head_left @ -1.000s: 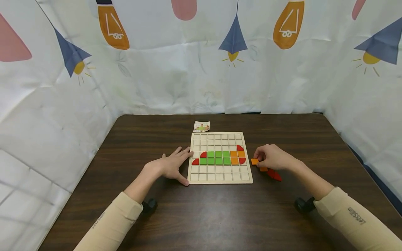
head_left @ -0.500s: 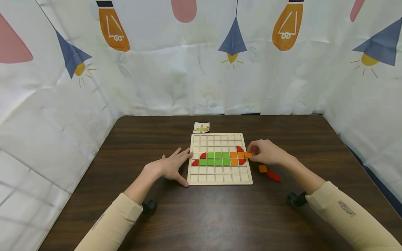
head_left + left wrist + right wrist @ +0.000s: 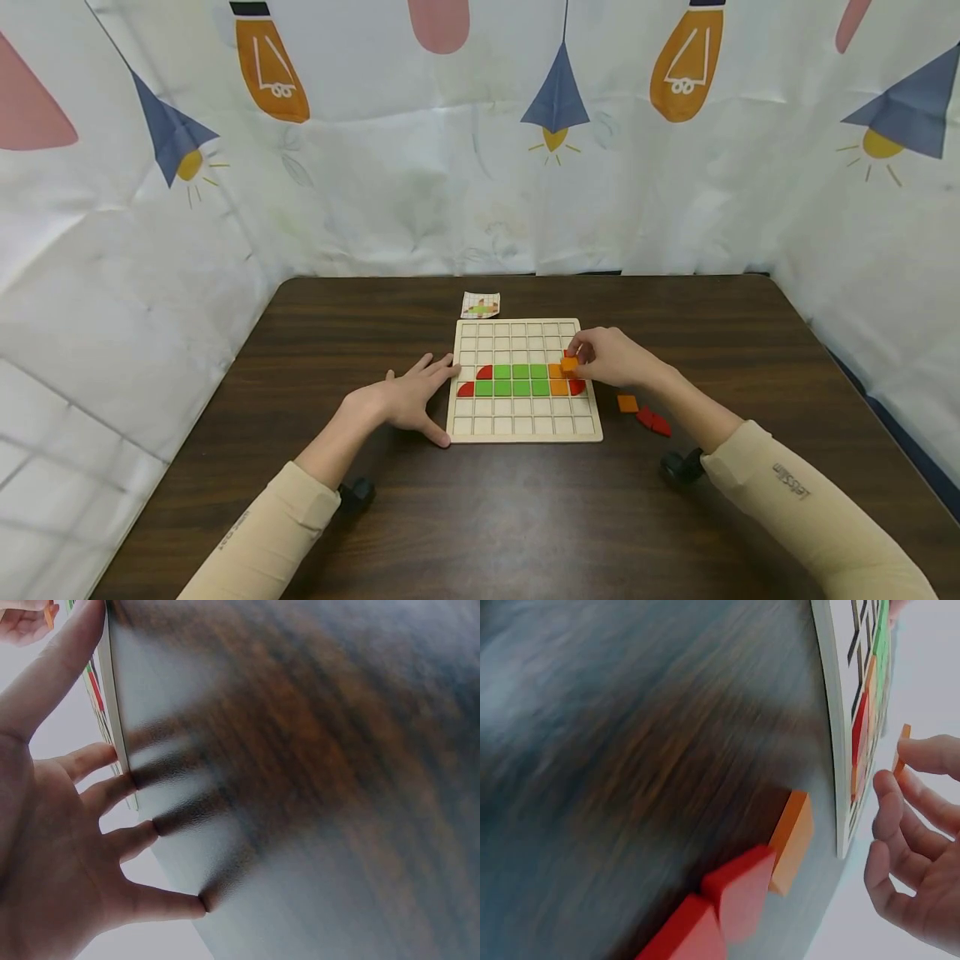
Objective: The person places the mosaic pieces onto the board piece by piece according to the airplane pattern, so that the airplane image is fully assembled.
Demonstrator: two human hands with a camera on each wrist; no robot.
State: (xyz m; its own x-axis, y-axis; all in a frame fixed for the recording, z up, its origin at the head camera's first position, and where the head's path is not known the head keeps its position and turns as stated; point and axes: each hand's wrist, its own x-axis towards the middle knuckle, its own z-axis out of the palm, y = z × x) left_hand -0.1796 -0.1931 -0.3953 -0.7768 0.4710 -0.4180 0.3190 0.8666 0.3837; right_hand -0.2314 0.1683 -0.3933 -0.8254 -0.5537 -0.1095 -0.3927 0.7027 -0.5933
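A pale wooden grid board (image 3: 525, 425) lies on the table, with green square tiles (image 3: 521, 379), orange squares and red rounded tiles in its two middle rows. My right hand (image 3: 618, 358) pinches an orange square tile (image 3: 570, 367) between thumb and fingers, over the right part of the board. In the right wrist view that tile (image 3: 902, 750) is held on edge, above the board surface. My left hand (image 3: 408, 402) is spread at the board's left edge, thumb and a fingertip touching the frame; in the left wrist view the other fingertips (image 3: 201, 902) rest on the tabletop.
Right of the board lie a loose orange square (image 3: 627, 403) and two red pieces (image 3: 654, 421), close together. A small patterned card (image 3: 481, 305) sits behind the board's far edge. The dark wooden table (image 3: 480, 517) is backed by a printed white curtain (image 3: 420, 192).
My right hand has picked up an orange tile from the table right of the board and carried it left over the board. The left hand stays in place.
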